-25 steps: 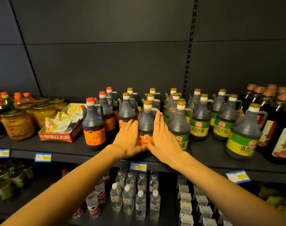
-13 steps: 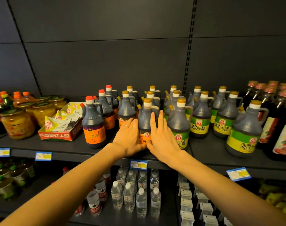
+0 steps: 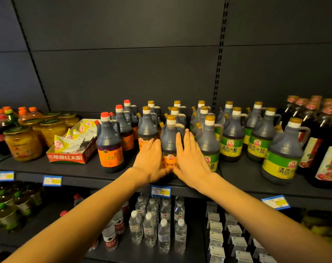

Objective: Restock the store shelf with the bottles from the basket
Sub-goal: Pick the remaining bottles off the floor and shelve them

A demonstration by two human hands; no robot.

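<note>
Since the earlier frame both hands have barely shifted, fingers still straight. At frame centre the left hand (image 3: 152, 160) and right hand (image 3: 189, 158) press flat, fingers together, against either side of a dark plastic handled bottle with yellow cap and orange label (image 3: 170, 141), upright near the front edge of the dark metal shelf (image 3: 70, 170), touching green-labelled dark vinegar bottles (image 3: 208, 143) to its right.

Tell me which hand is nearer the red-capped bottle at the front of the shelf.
Left. The left hand lies just right of the red-capped bottle, apart from it, against the orange-labelled bottle; the right hand is on that bottle's far side.
</note>
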